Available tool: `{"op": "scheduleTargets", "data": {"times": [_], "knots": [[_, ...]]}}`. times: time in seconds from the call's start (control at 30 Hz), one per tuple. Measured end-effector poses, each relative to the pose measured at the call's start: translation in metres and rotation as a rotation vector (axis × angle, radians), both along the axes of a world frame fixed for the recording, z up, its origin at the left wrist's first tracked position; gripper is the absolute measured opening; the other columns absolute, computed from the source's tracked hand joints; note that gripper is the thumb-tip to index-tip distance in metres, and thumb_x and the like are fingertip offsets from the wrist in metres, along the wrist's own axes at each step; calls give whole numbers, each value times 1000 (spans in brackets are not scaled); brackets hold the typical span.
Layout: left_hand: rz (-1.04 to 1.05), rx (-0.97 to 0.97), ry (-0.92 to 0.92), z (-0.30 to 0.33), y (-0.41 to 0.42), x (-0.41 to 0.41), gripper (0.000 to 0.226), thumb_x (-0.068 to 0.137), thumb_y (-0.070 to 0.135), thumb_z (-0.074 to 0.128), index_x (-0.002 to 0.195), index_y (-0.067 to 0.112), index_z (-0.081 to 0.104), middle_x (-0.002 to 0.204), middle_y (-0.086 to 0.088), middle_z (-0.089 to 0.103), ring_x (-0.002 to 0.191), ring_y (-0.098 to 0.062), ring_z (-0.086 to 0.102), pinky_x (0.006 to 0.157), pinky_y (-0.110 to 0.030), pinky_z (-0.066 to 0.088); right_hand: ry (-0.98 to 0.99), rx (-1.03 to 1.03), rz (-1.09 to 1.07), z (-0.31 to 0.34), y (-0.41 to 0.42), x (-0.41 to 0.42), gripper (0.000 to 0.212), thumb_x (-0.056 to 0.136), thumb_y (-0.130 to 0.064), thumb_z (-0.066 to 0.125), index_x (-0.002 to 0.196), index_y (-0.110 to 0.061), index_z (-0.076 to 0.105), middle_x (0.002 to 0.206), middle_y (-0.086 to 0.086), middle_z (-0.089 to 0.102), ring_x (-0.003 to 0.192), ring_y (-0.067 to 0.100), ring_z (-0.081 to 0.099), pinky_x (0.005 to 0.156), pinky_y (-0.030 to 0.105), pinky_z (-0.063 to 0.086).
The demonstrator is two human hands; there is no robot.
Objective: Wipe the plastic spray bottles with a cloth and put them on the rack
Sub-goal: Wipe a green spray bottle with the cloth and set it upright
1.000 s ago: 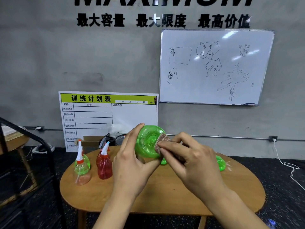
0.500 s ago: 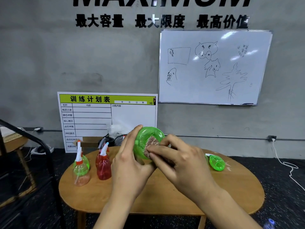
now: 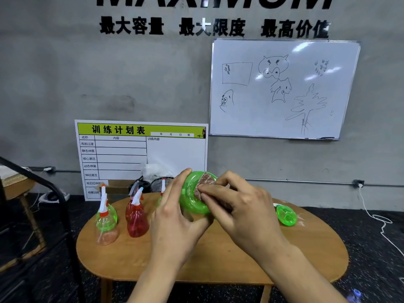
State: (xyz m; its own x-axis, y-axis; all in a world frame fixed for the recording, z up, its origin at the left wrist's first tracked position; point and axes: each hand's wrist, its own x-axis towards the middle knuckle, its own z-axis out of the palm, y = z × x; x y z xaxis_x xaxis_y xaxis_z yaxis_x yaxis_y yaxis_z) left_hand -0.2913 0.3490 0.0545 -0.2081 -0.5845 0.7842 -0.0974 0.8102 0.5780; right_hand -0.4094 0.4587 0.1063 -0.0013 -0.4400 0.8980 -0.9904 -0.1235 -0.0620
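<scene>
My left hand [image 3: 175, 217] grips a green spray bottle [image 3: 191, 197] held up above the table, its round base turned toward me. My right hand [image 3: 242, 206] pinches a brownish cloth [image 3: 205, 184] and presses it against that base. On the wooden table [image 3: 209, 265] at the left stand a pale orange bottle [image 3: 106, 228], a green bottle [image 3: 111, 213] behind it and red bottles [image 3: 137, 219], all with white nozzles. Another green bottle [image 3: 286, 215] lies on its side at the right. A black rack frame [image 3: 54, 197] shows at the left edge.
A training-plan board [image 3: 142, 154] leans on the grey wall behind the table, and a whiteboard [image 3: 282, 88] hangs above. A white cable [image 3: 376, 217] trails over the dark floor at the right. A small wooden stool [image 3: 19, 193] stands at the far left.
The cloth in my right hand has slid across the bottle's base, from its right edge to the middle and then up toward the top edge. My left hand kept hold of the bottle.
</scene>
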Motion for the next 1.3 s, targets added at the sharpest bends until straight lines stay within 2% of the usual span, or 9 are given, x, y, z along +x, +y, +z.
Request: {"op": "scheduleTargets", "data": {"times": [0.27, 0.43, 0.53, 0.7, 0.83, 0.93, 1.0, 1.1, 1.3], "knots": [[-2, 13, 4, -9, -10, 3, 91, 61, 48, 81, 145, 49, 46, 132, 20, 64, 90, -11, 66, 81, -35, 59, 70, 87, 3, -11, 3, -8, 19, 99, -47, 63, 110, -41, 78, 95, -15, 56, 67, 6, 54, 56, 23, 35], [-18, 25, 3, -19, -12, 0, 91, 62, 52, 80, 147, 48, 47, 134, 23, 60, 90, -28, 70, 84, -44, 60, 65, 69, -10, -15, -3, -11, 20, 99, -47, 63, 111, -41, 77, 94, -15, 56, 64, 8, 55, 53, 25, 36], [-20, 28, -17, -26, -15, 1, 93, 64, 51, 81, 149, 47, 46, 138, 22, 60, 102, -21, 70, 90, -41, 59, 56, 65, 14, -23, -7, -12, 17, 99, -44, 66, 110, -39, 78, 93, -15, 56, 65, 6, 53, 53, 25, 41], [-9, 50, -34, -49, -25, 1, 97, 70, 39, 94, 152, 48, 42, 149, 14, 55, 135, -10, 55, 107, -41, 53, -396, -94, 245, -36, -21, -18, 14, 95, -29, 76, 107, -29, 83, 90, -11, 67, 72, 12, 64, 62, 24, 48], [-70, 135, -31, -68, -31, 2, 102, 76, 25, 94, 150, 62, 35, 159, 9, 41, 143, -9, 47, 115, -40, 48, -582, 36, 208, -58, -52, -32, 14, 94, -22, 78, 104, -30, 84, 88, -12, 71, 84, 10, 69, 76, 27, 54], [-142, 162, -77, -79, -37, 7, 103, 76, 30, 94, 150, 67, 31, 165, 10, 29, 153, -6, 32, 122, -16, 30, -683, 97, 239, -79, -68, -37, 17, 93, -16, 78, 101, -28, 85, 90, -15, 75, 91, 6, 72, 84, 21, 53], [-192, 194, -107, -85, -41, 13, 96, 75, 48, 90, 148, 70, 32, 169, 17, 15, 157, -1, 21, 118, -6, 22, -750, 136, 285, -91, -76, -36, 17, 93, -11, 78, 100, -26, 85, 94, -15, 78, 96, 3, 72, 89, 19, 52], [-242, 268, -85, -94, -46, 22, 65, 82, 68, 68, 141, 73, 42, 167, 32, 3, 158, 0, 19, 124, -27, 29, -884, 216, 338, -107, -89, -32, 16, 94, -10, 76, 100, -22, 84, 98, -13, 80, 99, 5, 74, 93, 22, 54], [-185, 266, -82, -122, -68, 35, 29, 106, 46, 50, 128, 60, 64, 168, 31, 4, 154, 13, 13, 121, -17, 22, -974, 335, 344, -140, -117, -15, 19, 94, -11, 76, 98, -28, 83, 95, -14, 81, 93, 3, 75, 84, 18, 53]]}}
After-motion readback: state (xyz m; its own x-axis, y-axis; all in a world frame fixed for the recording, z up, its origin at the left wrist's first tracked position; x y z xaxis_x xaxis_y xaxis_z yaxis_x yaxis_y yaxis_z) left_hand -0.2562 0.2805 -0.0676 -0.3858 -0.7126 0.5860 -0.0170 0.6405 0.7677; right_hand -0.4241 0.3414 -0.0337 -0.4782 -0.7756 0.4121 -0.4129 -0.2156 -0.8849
